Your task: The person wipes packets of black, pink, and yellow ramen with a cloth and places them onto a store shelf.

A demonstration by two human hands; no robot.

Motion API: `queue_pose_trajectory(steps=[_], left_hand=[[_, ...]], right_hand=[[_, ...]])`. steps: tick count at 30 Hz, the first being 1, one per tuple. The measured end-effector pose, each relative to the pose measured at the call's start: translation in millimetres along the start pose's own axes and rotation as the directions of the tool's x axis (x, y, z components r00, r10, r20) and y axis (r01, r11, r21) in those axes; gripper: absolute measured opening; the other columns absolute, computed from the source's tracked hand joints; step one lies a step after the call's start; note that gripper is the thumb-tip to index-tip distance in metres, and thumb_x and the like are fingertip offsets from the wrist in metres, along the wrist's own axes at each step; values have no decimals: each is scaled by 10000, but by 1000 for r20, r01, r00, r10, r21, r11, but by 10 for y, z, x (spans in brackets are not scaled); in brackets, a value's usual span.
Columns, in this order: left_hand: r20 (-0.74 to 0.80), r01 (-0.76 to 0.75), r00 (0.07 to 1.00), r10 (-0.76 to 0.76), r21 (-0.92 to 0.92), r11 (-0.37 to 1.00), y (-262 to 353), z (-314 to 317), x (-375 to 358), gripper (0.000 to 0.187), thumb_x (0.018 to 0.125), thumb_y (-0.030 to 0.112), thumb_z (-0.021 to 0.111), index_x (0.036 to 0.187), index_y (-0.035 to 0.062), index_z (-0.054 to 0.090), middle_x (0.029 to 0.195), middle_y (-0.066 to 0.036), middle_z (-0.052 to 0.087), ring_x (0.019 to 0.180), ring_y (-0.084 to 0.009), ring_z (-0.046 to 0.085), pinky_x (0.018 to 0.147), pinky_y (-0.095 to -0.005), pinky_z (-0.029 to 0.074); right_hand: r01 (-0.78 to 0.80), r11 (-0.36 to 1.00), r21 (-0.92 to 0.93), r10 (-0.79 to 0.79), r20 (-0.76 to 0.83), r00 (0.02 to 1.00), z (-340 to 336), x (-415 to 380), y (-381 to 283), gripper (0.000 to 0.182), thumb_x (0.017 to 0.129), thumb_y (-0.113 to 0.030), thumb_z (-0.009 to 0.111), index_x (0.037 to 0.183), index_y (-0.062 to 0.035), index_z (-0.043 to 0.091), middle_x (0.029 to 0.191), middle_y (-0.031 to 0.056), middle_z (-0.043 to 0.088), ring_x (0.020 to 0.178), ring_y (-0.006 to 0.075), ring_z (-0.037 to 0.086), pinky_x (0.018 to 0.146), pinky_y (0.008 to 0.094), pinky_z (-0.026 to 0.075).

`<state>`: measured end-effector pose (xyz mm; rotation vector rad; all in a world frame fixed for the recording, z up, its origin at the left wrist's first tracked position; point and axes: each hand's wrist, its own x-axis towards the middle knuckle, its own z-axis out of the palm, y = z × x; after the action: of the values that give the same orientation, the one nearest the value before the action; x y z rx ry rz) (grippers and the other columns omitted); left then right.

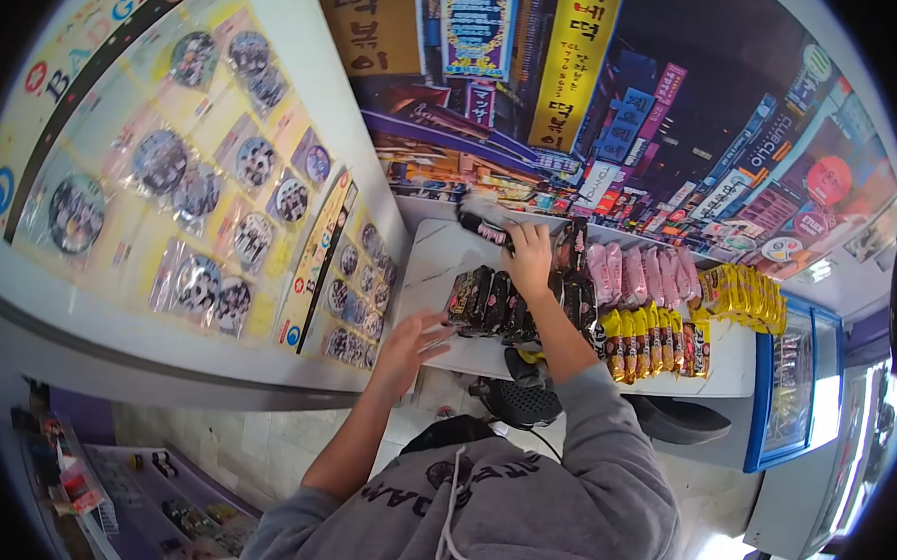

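Observation:
My right hand [530, 261] reaches over the back of a white marbled table and grips a black noodle packet [485, 225] near the wall. The packet is tilted and partly blurred, and the fingertips around it are only partly visible. Below that hand stands a row of black noodle packets [485, 300], upright and packed side by side; the forearm covers some of them. Just left of this row, above the table's front left part, my left hand [413, 345] is held with its fingers spread and nothing in it.
Pink packets [641, 275] and yellow packets [638, 338] stand in rows to the right. More yellow packs [743, 296] sit beside a blue-framed freezer [794, 380]. A badge display panel [173, 168] rises at left. Below the table is a black perforated seat [518, 403].

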<state>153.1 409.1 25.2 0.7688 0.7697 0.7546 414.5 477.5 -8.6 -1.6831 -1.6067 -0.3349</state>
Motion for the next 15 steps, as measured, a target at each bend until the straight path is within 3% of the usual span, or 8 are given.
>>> queue_pose_trajectory(steps=[1, 2, 4, 7, 10, 11, 14, 15], left_hand=[[40, -14, 999, 22, -194, 981, 68, 44, 35, 408, 919, 359, 458, 1182, 47, 468, 1173, -123, 531, 1092, -274, 518, 928, -424, 428], [30, -27, 999, 33, -199, 980, 122, 68, 76, 408, 919, 359, 458, 1182, 47, 468, 1173, -123, 531, 1092, -274, 518, 928, -424, 428], [291, 40, 948, 130, -514, 857, 171, 95, 101, 504, 916, 391, 429, 1225, -8, 421, 1244, -173, 485, 1161, -358, 459, 939, -541, 395], [213, -13, 970, 121, -449, 893, 165, 229, 87, 495, 886, 242, 486, 1275, -35, 357, 1259, -202, 462, 1165, -368, 454, 951, -527, 393], [204, -47, 969, 139, -401, 915, 81, 196, 92, 529, 811, 87, 516, 1289, -50, 336, 1259, -219, 456, 1158, -372, 459, 957, -498, 401], [183, -33, 974, 137, -482, 876, 74, 196, 81, 543, 746, -15, 540, 1265, -32, 382, 1225, -188, 495, 1105, -306, 516, 890, -415, 473], [223, -66, 959, 175, -423, 904, 97, 128, 35, 561, 715, -59, 532, 1256, -35, 386, 1220, -187, 497, 1104, -311, 516, 904, -419, 461], [222, -67, 959, 175, -425, 903, 96, 109, 43, 561, 715, -59, 532, 1256, -35, 386, 1220, -187, 497, 1104, -311, 516, 904, -419, 461]], right_hand=[[142, 986, 85, -135, -76, 988, -215, -24, -183, 399, 538, -19, 660, 925, -98, 604, 955, 55, 566, 846, 256, 489, 731, 362, 430], [154, 984, 94, -147, -75, 986, -395, -79, -331, 399, 538, -19, 660, 925, -98, 604, 955, 55, 566, 846, 256, 489, 731, 362, 430], [434, 894, 110, -411, -182, 893, -695, -287, -584, 402, 602, -76, 651, 1000, -103, 606, 997, 18, 564, 846, 232, 489, 744, 361, 405], [526, 835, 163, -506, -149, 849, -973, -551, -787, 478, 545, 1, 654, 1008, -108, 609, 985, 49, 565, 854, 258, 494, 737, 355, 398], [330, 891, 312, -312, -108, 944, -1133, -722, -784, 444, 579, 16, 659, 1007, -90, 601, 998, 64, 560, 887, 272, 501, 749, 351, 398], [229, 913, 338, -206, -105, 973, -1219, -807, -768, 412, 608, 27, 662, 1002, -66, 585, 1007, 94, 552, 908, 292, 507, 761, 373, 408], [-31, 923, 385, -8, 98, 995, -1083, -1368, -358, 387, 656, -27, 670, 1027, -65, 568, 1016, 105, 531, 950, 322, 497, 770, 424, 438], [-30, 923, 384, -9, 100, 995, -975, -1567, -228, 387, 656, -27, 670, 1027, -65, 568, 1016, 105, 531, 950, 322, 497, 770, 424, 438]])
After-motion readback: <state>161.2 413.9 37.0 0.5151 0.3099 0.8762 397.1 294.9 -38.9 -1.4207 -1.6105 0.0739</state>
